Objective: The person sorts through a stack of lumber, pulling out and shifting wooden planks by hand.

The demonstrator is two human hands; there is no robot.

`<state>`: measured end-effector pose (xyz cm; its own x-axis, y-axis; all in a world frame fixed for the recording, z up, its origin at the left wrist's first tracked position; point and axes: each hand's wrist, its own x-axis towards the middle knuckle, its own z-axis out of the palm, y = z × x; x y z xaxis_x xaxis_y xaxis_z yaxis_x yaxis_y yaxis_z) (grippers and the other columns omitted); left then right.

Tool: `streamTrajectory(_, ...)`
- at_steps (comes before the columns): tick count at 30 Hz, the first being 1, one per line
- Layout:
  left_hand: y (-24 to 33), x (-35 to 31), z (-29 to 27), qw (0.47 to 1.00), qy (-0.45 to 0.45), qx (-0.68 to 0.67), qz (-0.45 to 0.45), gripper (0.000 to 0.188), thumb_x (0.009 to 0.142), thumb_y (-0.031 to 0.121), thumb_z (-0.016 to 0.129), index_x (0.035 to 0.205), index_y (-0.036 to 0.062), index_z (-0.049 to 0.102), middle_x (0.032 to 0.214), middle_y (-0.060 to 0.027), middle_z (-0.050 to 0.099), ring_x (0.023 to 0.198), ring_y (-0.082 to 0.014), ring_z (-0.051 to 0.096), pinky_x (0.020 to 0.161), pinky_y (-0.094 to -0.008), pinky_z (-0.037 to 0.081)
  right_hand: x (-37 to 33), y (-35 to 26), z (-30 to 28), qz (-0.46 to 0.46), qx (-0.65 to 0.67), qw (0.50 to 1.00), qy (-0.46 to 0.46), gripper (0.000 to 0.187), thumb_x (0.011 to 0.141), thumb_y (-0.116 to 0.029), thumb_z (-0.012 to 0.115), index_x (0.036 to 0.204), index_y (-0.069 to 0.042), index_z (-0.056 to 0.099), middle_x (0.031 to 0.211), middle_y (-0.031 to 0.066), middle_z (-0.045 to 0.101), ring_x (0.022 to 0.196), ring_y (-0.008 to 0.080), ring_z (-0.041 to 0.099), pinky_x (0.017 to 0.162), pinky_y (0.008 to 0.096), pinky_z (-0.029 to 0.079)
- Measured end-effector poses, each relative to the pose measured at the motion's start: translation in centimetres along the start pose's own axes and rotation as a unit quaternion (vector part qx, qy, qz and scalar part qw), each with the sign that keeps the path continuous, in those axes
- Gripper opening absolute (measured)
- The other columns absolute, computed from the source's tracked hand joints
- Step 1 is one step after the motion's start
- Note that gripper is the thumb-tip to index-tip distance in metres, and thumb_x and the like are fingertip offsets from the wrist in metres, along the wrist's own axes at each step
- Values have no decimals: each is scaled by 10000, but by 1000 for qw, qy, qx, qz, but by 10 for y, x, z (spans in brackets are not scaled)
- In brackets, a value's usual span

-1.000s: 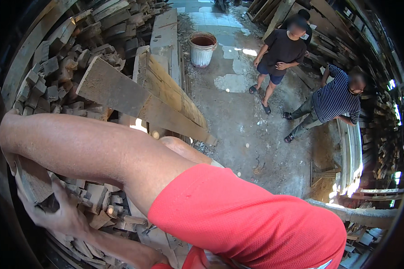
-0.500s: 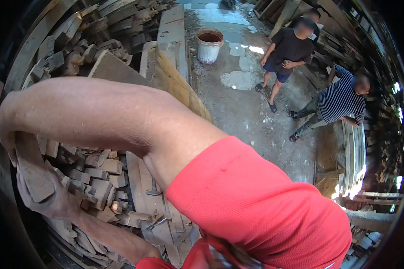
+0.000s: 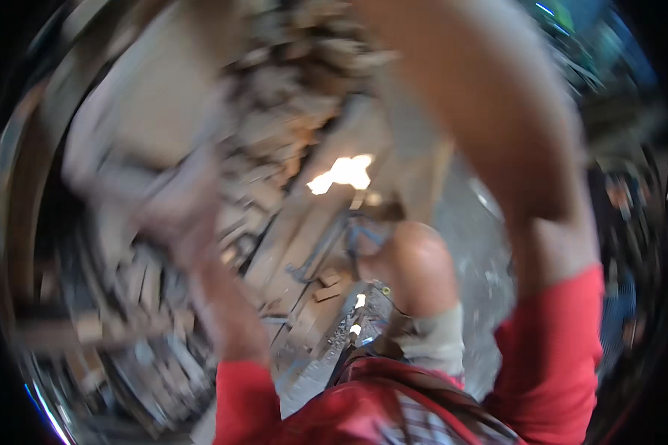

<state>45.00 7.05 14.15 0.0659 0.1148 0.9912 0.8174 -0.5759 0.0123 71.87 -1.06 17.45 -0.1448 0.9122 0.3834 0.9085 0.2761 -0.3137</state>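
Note:
The picture is badly smeared by motion. At the upper left, my left hand (image 3: 145, 193) is closed around a flat piece of wood (image 3: 167, 100), its fingers wrapped along the edge and the near end. My right forearm (image 3: 490, 96) rises from the right and runs out at the top edge. The fingers of my right hand cannot be made out; a brown blur at the far end of the wood may be part of it. Below the wood lies a heap of cut wood blocks (image 3: 256, 167).
Dark metal tools (image 3: 323, 248) and small wood offcuts (image 3: 326, 285) lie on a long board (image 3: 274, 252) beside my bent knee (image 3: 423, 259). Bright sunlight falls on the boards. Grey floor (image 3: 490, 259) is to the right. More stacked wood (image 3: 145, 363) lies at the lower left.
My view has swung round and blurred. My right arm, earlier across the picture to the left, now reaches upward. The wood in my left hand has shifted up and right.

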Motion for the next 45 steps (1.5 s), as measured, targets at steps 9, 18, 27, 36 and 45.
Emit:
streamTrajectory(9, 4, -6, 9, 999, 34, 40, 17, 708, 716, 156, 953, 1305, -10, 598, 1268, -165, 659, 1116, -322, 648, 1005, -445, 524, -19, 3, -21, 15, -8, 1000, -16, 663, 846, -652, 694, 1069, -29, 748, 1028, 186, 749, 977, 326, 722, 875, 429, 551)
streamTrajectory(18, -50, -19, -4, 984, -84, 145, -65, 721, 767, 207, 925, 1332, -52, 559, 1298, -183, 665, 1192, -283, 639, 1085, -421, 519, 62, 16, 25, -49, -4, 999, 9, 668, 848, -642, 699, 1033, -2, 752, 999, 205, 749, 956, 337, 724, 863, 431, 553)
streamTrajectory(27, -73, -35, -3, 996, -80, 44, -12, 716, 713, 233, 947, 1277, -55, 614, 1264, -185, 696, 1134, -307, 681, 1012, -423, 550, 75, 8, 25, -66, 8, 998, 19, 676, 850, -632, 704, 998, 25, 757, 971, 223, 750, 936, 348, 725, 850, 433, 554)
streamTrajectory(36, -44, -30, -27, 994, -105, 36, -5, 718, 676, 165, 885, 1332, 48, 616, 1322, -135, 658, 1237, -309, 598, 1091, -462, 407, 170, -73, 48, -95, 104, 989, -31, 686, 852, -622, 709, 962, 53, 762, 943, 241, 750, 915, 359, 727, 838, 435, 555)
streamTrajectory(45, -21, -48, -51, 992, -105, -60, 29, 653, 667, 213, 891, 1269, 150, 643, 1287, -46, 663, 1222, -269, 579, 1092, -456, 351, 146, -121, 46, -42, 118, 980, -155, 812, 822, -733, 700, 890, 74, 761, 898, 256, 742, 853, 353, 728, 785, 436, 552)
